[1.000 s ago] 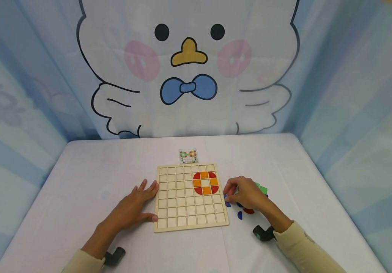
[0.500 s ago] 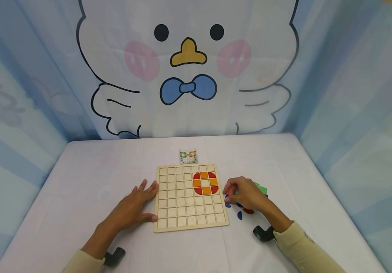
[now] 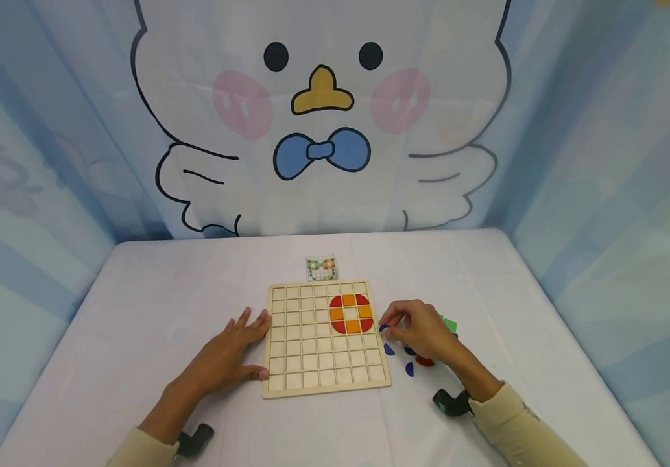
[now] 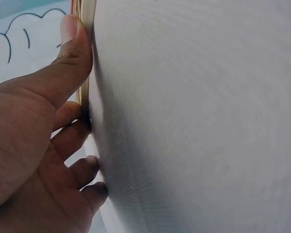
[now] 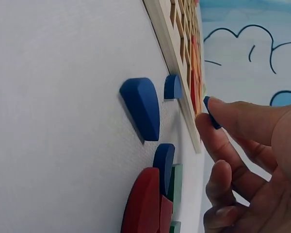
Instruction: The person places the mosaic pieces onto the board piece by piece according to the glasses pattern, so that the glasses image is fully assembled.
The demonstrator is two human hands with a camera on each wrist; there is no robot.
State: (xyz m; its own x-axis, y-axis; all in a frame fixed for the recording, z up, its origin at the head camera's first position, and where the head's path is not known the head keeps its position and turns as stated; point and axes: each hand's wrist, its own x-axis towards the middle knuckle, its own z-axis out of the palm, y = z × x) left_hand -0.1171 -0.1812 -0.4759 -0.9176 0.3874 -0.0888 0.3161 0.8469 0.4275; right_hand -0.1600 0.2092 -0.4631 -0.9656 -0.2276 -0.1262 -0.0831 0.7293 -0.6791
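Note:
A square wooden grid board (image 3: 311,363) lies on the white table, with red and orange pieces (image 3: 351,313) set in a ring at its upper right. Along the board's left edge rests my left hand (image 3: 226,353), fingers spread, thumb and fingertips touching the rim. My right hand (image 3: 419,331) pinches a small blue piece (image 5: 212,112) between thumb and index finger, just off the board's right edge. Below that hand lie loose blue pieces (image 5: 141,108), one of them (image 5: 173,87) close to the board. Part of the pile is hidden under the hand.
Red pieces (image 3: 425,361) and green pieces (image 3: 450,325) lie on the table around the right hand. Behind the board stands a small card (image 3: 322,266) with a coloured grid pattern. A printed curtain (image 3: 323,194) hangs beyond the table.
My right hand has lifted a blue piece slightly off the table, leaving another blue piece in view beneath. The left hand and the board have stayed in place.

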